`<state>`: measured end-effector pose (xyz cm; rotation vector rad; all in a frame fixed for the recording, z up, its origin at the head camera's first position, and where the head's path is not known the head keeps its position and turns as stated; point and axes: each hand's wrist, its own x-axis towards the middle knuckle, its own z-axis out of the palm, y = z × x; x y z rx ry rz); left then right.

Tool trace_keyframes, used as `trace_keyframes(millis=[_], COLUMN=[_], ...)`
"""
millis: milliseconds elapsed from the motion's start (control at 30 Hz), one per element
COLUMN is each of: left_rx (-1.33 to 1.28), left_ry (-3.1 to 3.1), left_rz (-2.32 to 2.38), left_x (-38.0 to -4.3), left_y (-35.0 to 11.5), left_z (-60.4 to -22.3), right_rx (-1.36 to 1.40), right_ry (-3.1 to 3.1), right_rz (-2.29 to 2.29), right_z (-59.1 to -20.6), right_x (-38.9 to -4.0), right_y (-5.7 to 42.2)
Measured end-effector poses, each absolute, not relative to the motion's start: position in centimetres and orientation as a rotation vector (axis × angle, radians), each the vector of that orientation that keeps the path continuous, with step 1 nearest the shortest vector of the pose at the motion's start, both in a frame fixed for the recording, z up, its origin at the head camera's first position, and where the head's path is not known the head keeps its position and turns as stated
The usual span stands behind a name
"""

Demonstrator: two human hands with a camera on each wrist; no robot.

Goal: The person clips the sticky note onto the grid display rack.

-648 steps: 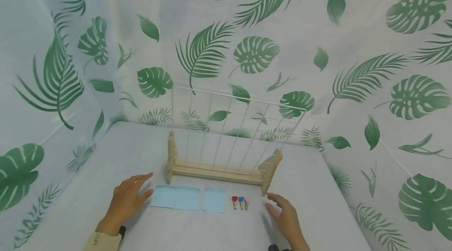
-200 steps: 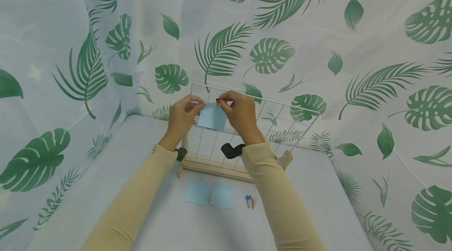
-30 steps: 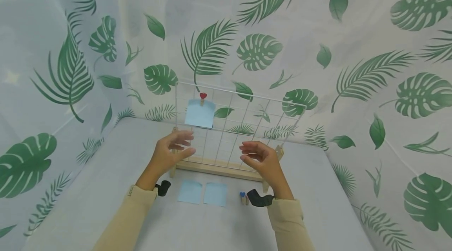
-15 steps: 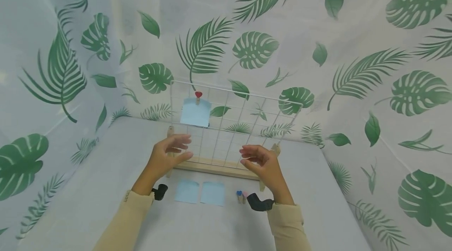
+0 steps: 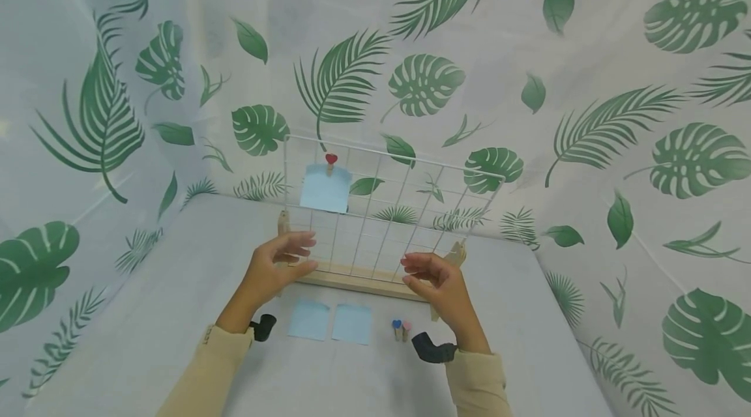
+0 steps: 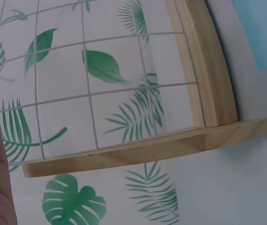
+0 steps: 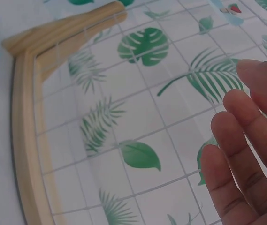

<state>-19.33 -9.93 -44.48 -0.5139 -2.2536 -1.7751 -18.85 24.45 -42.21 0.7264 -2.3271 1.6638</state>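
Observation:
A wire grid (image 5: 411, 159) stands upright in a wooden base (image 5: 358, 283). On its upper left hangs a light blue paper square (image 5: 324, 190), pinned by a small clothespin with a red heart (image 5: 331, 159). My left hand (image 5: 272, 267) hovers before the grid's lower left, fingers loosely bent and holding nothing. Likewise bare, my right hand (image 5: 440, 280) is in front of the lower right, and its spread fingers (image 7: 232, 136) show in the right wrist view. Two more blue squares (image 5: 309, 320) (image 5: 352, 324) lie side by side on the table.
Right of the paper squares lie a blue-heart clothespin (image 5: 397, 326) and a pink-heart clothespin (image 5: 407, 327). The white table (image 5: 328, 378) backs onto a leaf-printed curtain (image 5: 493, 65). Each wrist wears a black camera mount (image 5: 433, 348).
Since the earliest frame, one blue square and the red-heart clothespin have gone from table to grid. Both hands have let go of them. Over the last second the hands sank slightly.

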Motion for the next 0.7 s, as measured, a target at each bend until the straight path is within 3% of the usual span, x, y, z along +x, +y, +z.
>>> trace_keyframes(millis=[700], left_rx=[-0.49], left_ry=[-2.224], left_rz=[-1.811], left_x=[-18.7], left_y=[-9.8], left_z=[-46.9], right_rx=[0.614], right_ry=[-2.382], right_rz=[1.658], right_z=[-44.0], right_x=[-18.1], right_y=[24.8])
